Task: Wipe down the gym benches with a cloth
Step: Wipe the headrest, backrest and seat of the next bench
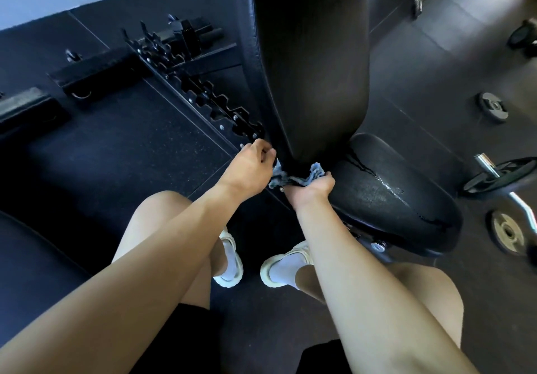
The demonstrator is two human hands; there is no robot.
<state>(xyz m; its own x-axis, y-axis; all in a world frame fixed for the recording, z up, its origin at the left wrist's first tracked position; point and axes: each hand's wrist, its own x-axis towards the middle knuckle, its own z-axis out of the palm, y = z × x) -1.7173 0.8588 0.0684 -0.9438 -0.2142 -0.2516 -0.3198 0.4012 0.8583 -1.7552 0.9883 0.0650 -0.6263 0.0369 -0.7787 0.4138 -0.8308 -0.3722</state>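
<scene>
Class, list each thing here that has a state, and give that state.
Cloth: bunched, at the gap between pads.
Seat pad: wet, streaked.
Back pad: raised steeply.
Left hand: pinches cloth end.
Right hand: grips cloth.
Small weight plate: flat on floor.

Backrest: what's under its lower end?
The cloth passes under the backrest beside the seat; left hand and right hand each grip an end. Its middle is hidden by the backrest.

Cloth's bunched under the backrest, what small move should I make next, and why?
Probably pull the cloth rightward onto the seat pad: the left hand and right hand hold it bunched at the backrest's base, and wet streaks lie there.
</scene>
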